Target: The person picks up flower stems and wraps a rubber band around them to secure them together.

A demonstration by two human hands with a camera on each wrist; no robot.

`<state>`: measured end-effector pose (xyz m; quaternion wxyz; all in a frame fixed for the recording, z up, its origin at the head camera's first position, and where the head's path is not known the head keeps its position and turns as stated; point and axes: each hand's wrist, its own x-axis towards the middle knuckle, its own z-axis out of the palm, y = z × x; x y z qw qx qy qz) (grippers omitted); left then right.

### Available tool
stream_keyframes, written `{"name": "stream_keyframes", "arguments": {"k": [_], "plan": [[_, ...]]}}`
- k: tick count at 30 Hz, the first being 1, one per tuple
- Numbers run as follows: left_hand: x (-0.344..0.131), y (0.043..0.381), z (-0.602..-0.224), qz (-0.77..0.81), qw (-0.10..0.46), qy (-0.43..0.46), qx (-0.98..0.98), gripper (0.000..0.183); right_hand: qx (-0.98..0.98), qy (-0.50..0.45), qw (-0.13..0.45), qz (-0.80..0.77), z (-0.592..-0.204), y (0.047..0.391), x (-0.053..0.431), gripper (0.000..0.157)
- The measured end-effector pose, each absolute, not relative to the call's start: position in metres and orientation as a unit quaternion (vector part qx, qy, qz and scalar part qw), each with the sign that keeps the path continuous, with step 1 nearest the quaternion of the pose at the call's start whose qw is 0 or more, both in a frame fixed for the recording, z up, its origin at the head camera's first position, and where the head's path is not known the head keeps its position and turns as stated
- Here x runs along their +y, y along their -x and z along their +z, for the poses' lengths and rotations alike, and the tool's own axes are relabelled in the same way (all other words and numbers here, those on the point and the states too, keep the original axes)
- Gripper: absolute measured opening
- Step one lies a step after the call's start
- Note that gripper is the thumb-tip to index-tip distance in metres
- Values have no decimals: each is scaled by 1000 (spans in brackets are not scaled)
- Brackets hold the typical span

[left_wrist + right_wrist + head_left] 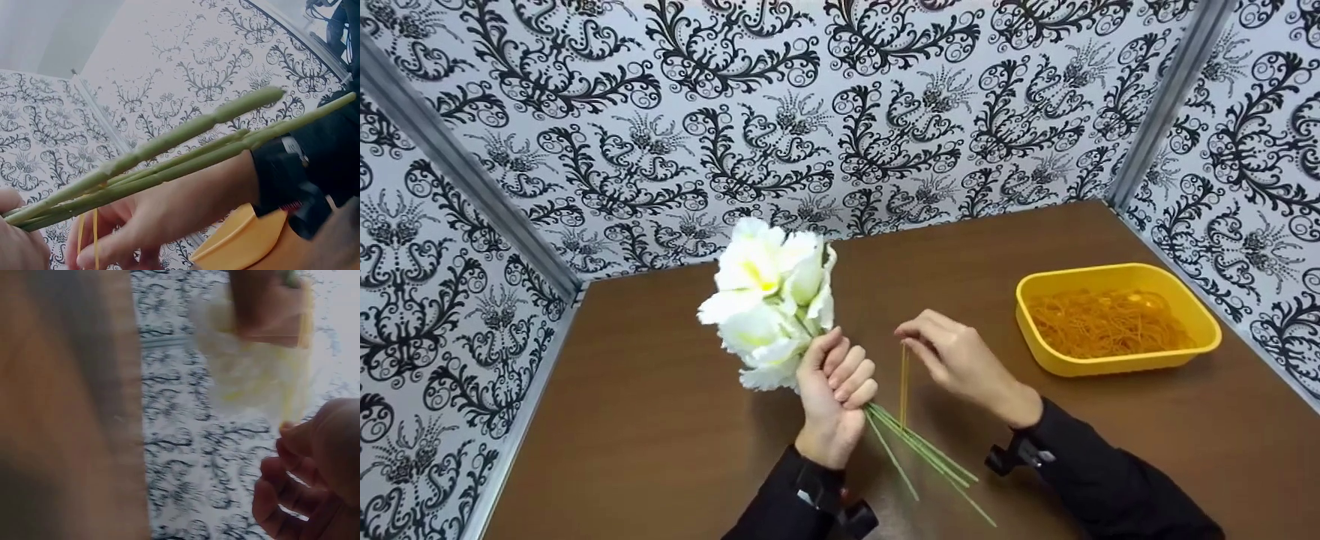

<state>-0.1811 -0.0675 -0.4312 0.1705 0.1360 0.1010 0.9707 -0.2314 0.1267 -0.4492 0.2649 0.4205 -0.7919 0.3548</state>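
Observation:
My left hand (838,390) grips a bunch of white artificial flowers (769,300) by the green stems (934,454), just under the blossoms. The blossoms tilt up to the left, and the stem ends spread out to the lower right. With thumb and forefinger, my right hand (967,364) pinches a yellow rubber band (904,386), pulled taut upward from the stems. In the left wrist view, two strands of the band run from the stems (163,174) to the right fingers. The right wrist view is blurred, with the right fingertips (289,430) at the band's end.
A yellow plastic tub (1117,364) full of loose rubber bands (1110,322) stands on the brown table (660,420), right of my right hand. Walls with black-and-white patterned covering (780,127) enclose the table at the back and both sides.

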Motion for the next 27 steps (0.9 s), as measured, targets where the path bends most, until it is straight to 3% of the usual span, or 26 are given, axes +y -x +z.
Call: {"name": "stream_keyframes", "arguments": {"k": [8, 11, 15, 17, 21, 27], "plan": [[-75, 182, -427, 979, 111, -171, 33, 48, -774, -478, 257, 328, -484, 210, 94, 11], [-82, 184, -425, 983, 70, -170, 9, 48, -787, -492, 235, 287, -488, 189, 87, 23], [-91, 189, -422, 990, 4, -142, 11, 47, -796, -526, 189, 233, -490, 161, 79, 14], [-94, 192, -423, 990, -18, -136, 17, 47, -801, -530, 187, 205, -490, 150, 76, 2], [-99, 199, -428, 989, -37, -142, 31, 48, -806, -530, 199, 176, -478, 132, 75, 14], [-101, 206, -436, 984, -72, -143, 75, 49, -802, -534, 205, 175, -451, 122, 86, 5]]}}
